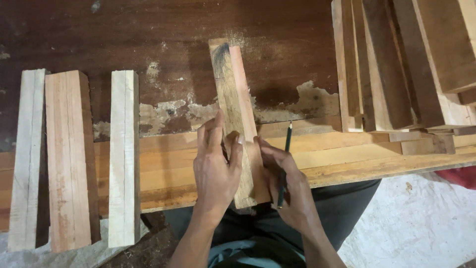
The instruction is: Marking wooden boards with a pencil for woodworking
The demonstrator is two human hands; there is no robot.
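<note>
While both hands rest on one wooden block, the scene reads as follows, from largest to smallest.

Workbench: a dark, worn wooden workbench with flaking pale patches near its middle; lighter planks run along its near edge.

Floor: a pale sheet shows beyond the near edge at the right; little else of the room is in view.

Stack: a pile of sawn boards fills the far right corner of the bench.

Blanks: three upright-lying wood pieces sit side by side at the left end, overhanging the near edge.

Block in hand: a reddish block lies at the middle of the bench, its near end just over the near edge, a dark smudge at its far end.

Left hand: the left hand presses flat on the block, fingers curled over its top, steadying it.

Right hand: the right hand grips a dark pencil, tip pointing away, and touches the block's right side.

Step, as I judge it: marking the block seems under way; the pencil tip is off the wood.

Next move calls for: a steady hold and the tip brought onto the face.
</note>
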